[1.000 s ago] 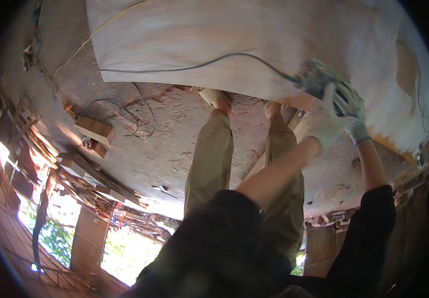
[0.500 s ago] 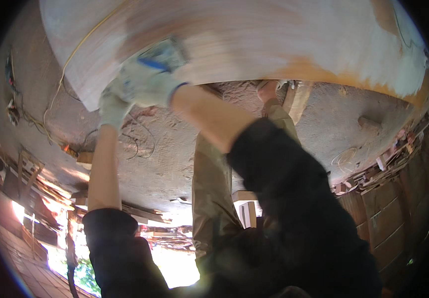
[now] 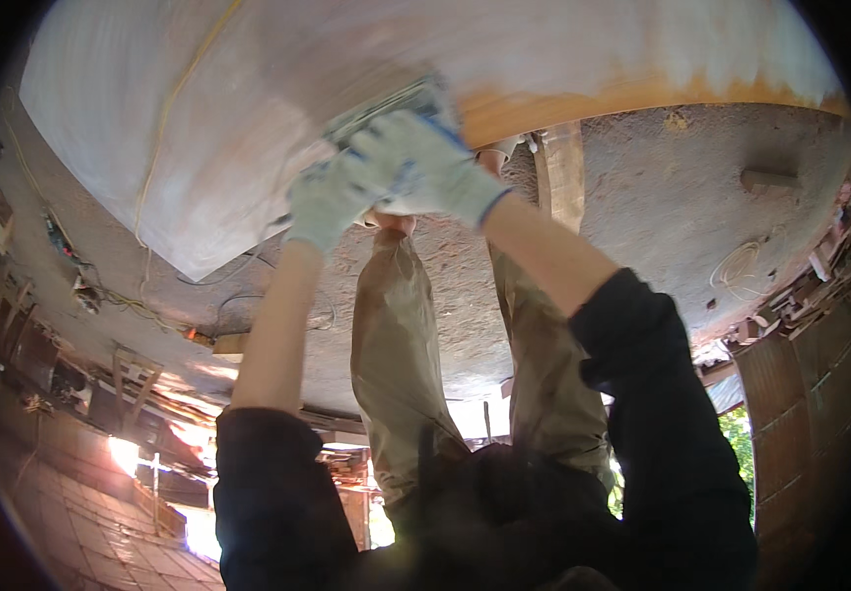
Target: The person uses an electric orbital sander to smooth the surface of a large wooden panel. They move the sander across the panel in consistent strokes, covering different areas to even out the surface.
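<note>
A large board [image 3: 248, 118] fills the top of the view, its surface pale and streaked, with an orange-brown band along the near edge at right. Both hands wear whitish gloves. Curled over a flat, grey-green rectangular tool [image 3: 383, 110] that lies against the board is my right hand [image 3: 430, 163]. Its exact kind is hard to make out through blur and fingers. My left hand [image 3: 332, 200] is closed at the tool's left end, close against the right hand. What its fingers grip is partly hidden.
A yellow cord [image 3: 164, 118] crosses the board's left part. My feet stand below its near edge, beside a wooden beam [image 3: 563, 177]. Cables [image 3: 120, 295] run across the floor at left. A brick-like block [image 3: 770, 181] and coiled wire [image 3: 739, 266] lie at right.
Both hands and the tool have moved right along the board's near edge. The view has shifted too, showing more of the board's left corner.
</note>
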